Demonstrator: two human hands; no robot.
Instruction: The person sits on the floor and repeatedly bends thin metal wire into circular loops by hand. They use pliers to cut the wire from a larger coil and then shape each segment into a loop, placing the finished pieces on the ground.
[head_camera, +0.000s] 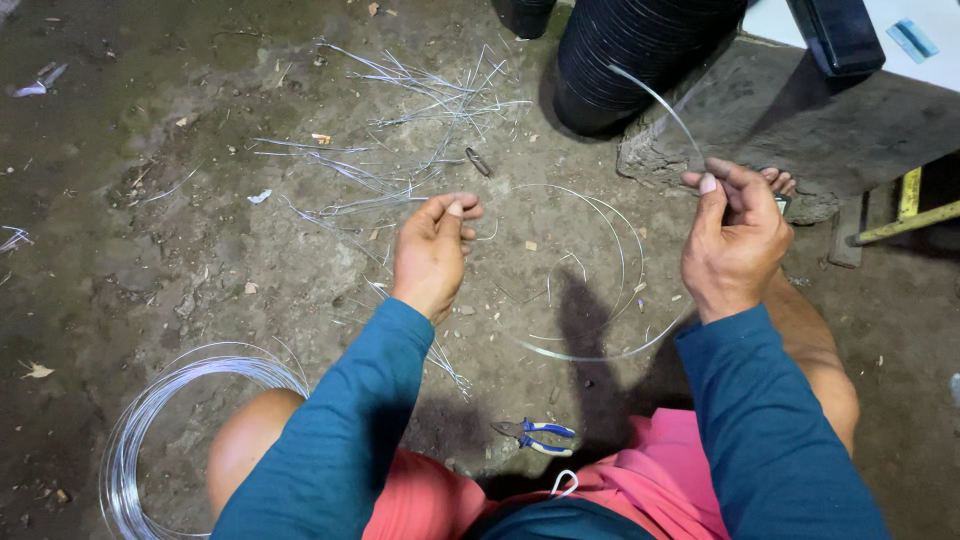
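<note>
A person in blue sleeves and pink shorts sits low over a dirt floor (150, 150), seen from above. Behind, at upper right, a black ribbed drum (640, 50) stands beside a rough concrete block (800, 120), with a yellow level (905, 215) lying at the block's right end. At lower left a coil (170, 420) of silvery wire rests on the ground beside the left knee. Cut wire scraps (420, 130) lie scattered across the floor beyond the hands.

Between the hands runs a long wire (600, 350), looping down over the ground and curving up past the right hand toward the drum. The right hand (735, 245) is closed, thumb and fingers pinching the wire near the block. The left hand (435, 250) is curled loosely, thumb against forefinger, gripping the wire's other end; the end itself is hard to make out.

Blue-handled pliers (535, 437) lie on the floor between the knees, well apart from both hands.
</note>
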